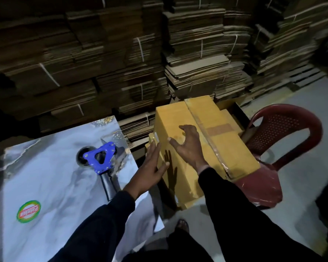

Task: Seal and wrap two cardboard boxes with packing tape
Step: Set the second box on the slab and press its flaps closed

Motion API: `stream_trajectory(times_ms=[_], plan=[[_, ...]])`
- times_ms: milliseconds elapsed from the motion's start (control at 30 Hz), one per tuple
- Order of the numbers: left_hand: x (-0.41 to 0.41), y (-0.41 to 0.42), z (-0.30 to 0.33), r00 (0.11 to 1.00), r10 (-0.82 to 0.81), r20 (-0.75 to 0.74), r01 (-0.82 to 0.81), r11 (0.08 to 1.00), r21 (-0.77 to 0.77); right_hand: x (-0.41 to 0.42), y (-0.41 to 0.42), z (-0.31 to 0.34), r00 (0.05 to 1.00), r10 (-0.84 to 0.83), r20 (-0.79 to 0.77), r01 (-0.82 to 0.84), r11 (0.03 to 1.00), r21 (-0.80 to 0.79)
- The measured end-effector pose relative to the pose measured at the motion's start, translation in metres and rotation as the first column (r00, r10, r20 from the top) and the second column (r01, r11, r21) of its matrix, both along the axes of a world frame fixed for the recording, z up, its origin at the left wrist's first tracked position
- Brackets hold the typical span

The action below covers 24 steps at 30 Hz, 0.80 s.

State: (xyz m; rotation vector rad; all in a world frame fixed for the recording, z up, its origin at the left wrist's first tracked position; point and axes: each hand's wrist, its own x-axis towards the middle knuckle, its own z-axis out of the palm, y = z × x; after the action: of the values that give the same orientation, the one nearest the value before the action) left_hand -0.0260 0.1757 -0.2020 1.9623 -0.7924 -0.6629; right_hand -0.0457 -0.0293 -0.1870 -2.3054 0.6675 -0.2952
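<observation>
1. Left hand [151,163]: fingers straight, palm laid flat against the left side face of the yellow-brown rectangular cardboard box [203,148], near its upper left edge. Nothing is clasped; the hand appears to steady or push the box.

2. Right hand [187,146]: fingers spread and slightly bent, over the top face of the same box, left of the taped centre seam. Whether the fingertips touch the cardboard cannot be told; nothing is grasped. The two-sided placement suggests the box is being set down or repositioned.

3. Box location: it rests on the seat of the dark red perforated plastic chair [284,129], its near end overhanging the seat's front edge. It stands just beside the right edge of the tabletop.

4. Box condition: flaps closed, clear packing tape [199,123] running lengthwise along the seam and over the near end. A brown tape patch lies right of the seam. Contents are not visible.

5. A further cardboard piece shows behind the box, at its far right; whether it is the second box cannot be told.

6. Blue metal tape dispenser with black handle [100,157]: lies near the right edge of the white marble-patterned tabletop [45,167], within reach. No hand is on it.

7. Bundled flat brown cardboard sheets [197,53] are stacked along the far wall.
</observation>
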Motion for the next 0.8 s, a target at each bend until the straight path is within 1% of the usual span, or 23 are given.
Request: stream_trajectory(times_ms=[100, 233, 300, 367, 433, 467, 533, 633, 733, 800], plan=[[0.007, -0.037, -0.001, 0.999, 0.034, 0.002, -0.034, 0.999, 0.012, 0.004, -0.031, -0.001, 1.0, 0.003, 0.005, -0.003, 1.0, 0.001], [0.017, -0.089, -0.013, 0.989, 0.149, -0.012, -0.148, 0.988, 0.034, 0.008, -0.089, -0.001, 0.994, 0.042, -0.102, -0.05, 0.996, -0.075], [0.02, -0.116, -0.021, 0.973, 0.225, -0.044, -0.221, 0.973, 0.066, 0.008, -0.126, -0.003, 0.976, 0.018, -0.219, -0.051, 0.988, -0.147], [0.023, -0.14, -0.029, 0.942, 0.318, -0.104, -0.307, 0.945, 0.108, 0.005, -0.165, -0.008, 0.929, -0.024, -0.37, -0.057, 0.977, -0.206], [0.02, -0.158, -0.039, 0.907, 0.392, -0.153, -0.374, 0.918, 0.134, -0.001, -0.199, -0.014, 0.866, -0.052, -0.497, -0.069, 0.973, -0.222], [0.017, -0.164, -0.043, 0.892, 0.422, -0.162, -0.404, 0.905, 0.135, -0.006, -0.213, -0.018, 0.848, -0.051, -0.528, -0.07, 0.976, -0.206], [0.01, -0.172, -0.049, 0.851, 0.494, -0.176, -0.481, 0.869, 0.115, -0.016, -0.23, -0.024, 0.846, -0.018, -0.533, -0.065, 0.988, -0.137], [0.002, -0.173, -0.054, 0.765, 0.587, -0.264, -0.593, 0.803, 0.067, -0.021, -0.238, -0.026, 0.847, 0.027, -0.531, -0.087, 0.992, -0.089], [-0.002, -0.166, -0.057, 0.717, 0.6, -0.355, -0.641, 0.768, 0.003, -0.016, -0.246, -0.024, 0.826, 0.057, -0.561, -0.118, 0.99, -0.073], [-0.004, -0.164, -0.06, 0.703, 0.574, -0.419, -0.65, 0.758, -0.053, -0.015, -0.252, -0.026, 0.818, 0.071, -0.571, -0.134, 0.989, -0.069]])
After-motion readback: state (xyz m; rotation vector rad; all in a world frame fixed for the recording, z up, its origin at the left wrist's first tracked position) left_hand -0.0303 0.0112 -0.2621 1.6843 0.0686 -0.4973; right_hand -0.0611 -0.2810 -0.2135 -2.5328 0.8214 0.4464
